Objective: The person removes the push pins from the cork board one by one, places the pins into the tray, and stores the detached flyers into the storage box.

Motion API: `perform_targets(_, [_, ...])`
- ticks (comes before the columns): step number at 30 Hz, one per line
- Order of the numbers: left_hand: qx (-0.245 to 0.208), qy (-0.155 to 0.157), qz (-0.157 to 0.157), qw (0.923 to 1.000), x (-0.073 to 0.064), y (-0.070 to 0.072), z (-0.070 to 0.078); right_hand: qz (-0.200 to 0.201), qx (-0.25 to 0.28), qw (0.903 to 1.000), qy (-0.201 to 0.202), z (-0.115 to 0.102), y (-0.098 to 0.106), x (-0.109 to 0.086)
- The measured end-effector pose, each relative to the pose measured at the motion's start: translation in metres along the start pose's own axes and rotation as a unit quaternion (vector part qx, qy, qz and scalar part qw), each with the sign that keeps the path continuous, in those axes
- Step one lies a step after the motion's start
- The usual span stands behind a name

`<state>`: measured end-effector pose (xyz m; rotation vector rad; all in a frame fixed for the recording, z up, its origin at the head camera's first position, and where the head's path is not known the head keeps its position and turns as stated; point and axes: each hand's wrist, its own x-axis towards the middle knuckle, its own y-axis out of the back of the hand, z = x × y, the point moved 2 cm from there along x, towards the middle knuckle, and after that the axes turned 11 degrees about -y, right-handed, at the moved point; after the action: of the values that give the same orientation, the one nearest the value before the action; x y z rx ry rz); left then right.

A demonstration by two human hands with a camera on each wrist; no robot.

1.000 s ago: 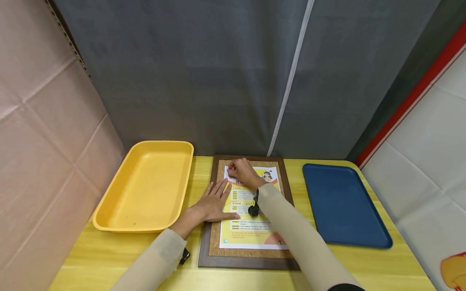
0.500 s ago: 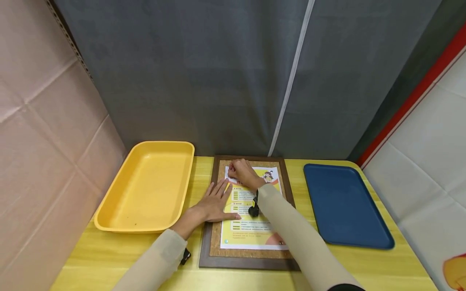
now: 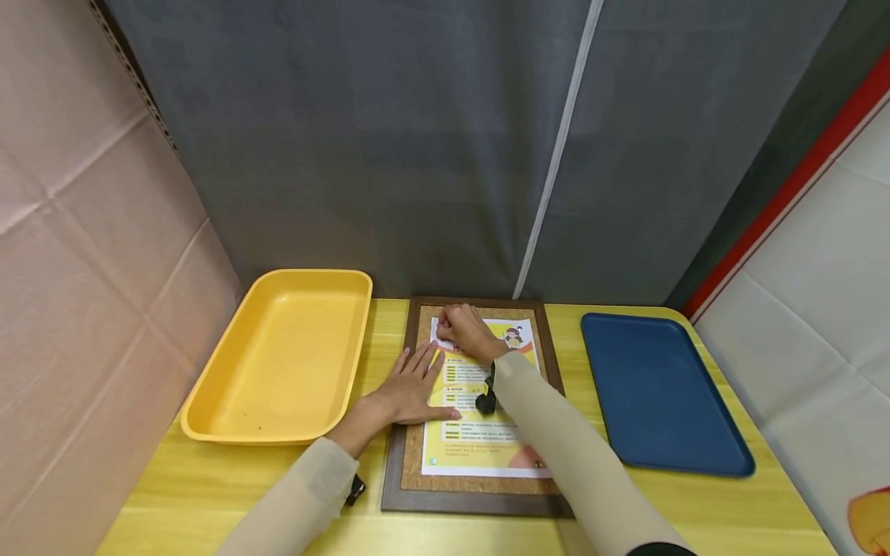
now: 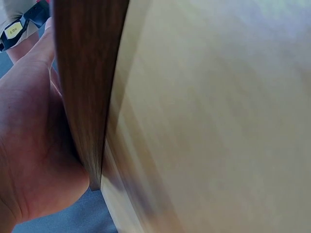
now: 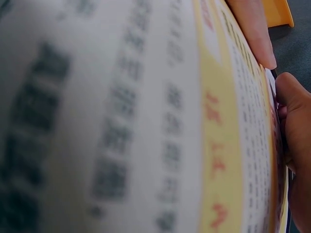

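A printed yellow-and-white poster (image 3: 473, 455) lies on a cork board (image 3: 480, 485) with a brown wooden frame (image 3: 473, 503). My left hand (image 3: 410, 394) presses flat on the poster's left side, fingers spread; its heel lies over the frame's edge, close up in the left wrist view. My right hand (image 3: 464, 332) is at the poster's upper left corner, fingers curled and pinched low. Whatever it pinches is hidden by the fingers. In the right wrist view, its thumb (image 5: 291, 90) stands close to the board. A small shiny pin (image 3: 538, 464) shows near the poster's lower right corner.
A deep yellow tray (image 3: 285, 347) stands left of the board, with tiny dark specks near its front. A flat blue tray (image 3: 664, 394) lies on the right. Behind the wooden-topped table (image 3: 375, 533) hangs a grey curtain (image 3: 382, 154).
Both hands keep nearly the same place on the poster. The right hand's fingers have drawn in slightly at the upper left corner, and the head view has shifted a little.
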<state>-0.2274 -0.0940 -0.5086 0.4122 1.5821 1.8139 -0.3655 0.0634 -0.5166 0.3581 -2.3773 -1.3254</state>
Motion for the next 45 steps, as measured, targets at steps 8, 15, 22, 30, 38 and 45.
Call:
perform_targets(8, [0.010,0.004,0.003,0.9999,0.0021,-0.0024,-0.0001,-0.002,0.002,0.9999,-0.011,-0.0001,0.0020,-0.0019])
perform_targets(15, [0.005,0.003,0.004,1.0000,0.0014,-0.0007,0.0011,-0.001,0.010,0.9999,-0.013,-0.0009,0.0026,-0.0035])
perform_targets(22, [0.005,0.001,0.004,1.0000,0.0018,-0.0007,0.0009,0.012,0.023,0.9996,-0.013,-0.0006,0.0032,-0.0048])
perform_targets(30, [0.003,-0.001,0.006,1.0000,0.0019,-0.0015,0.0018,0.020,0.027,0.9994,-0.009,-0.0001,0.0041,-0.0060])
perform_targets(38, [-0.011,-0.005,0.008,0.9999,0.0041,-0.0050,-0.0016,0.016,0.049,0.9982,-0.030,0.0008,0.0051,-0.0072])
perform_targets(45, [-0.013,-0.006,0.012,0.9998,0.0024,-0.0045,-0.0024,0.023,0.069,0.9970,-0.028,0.0009,0.0060,-0.0062])
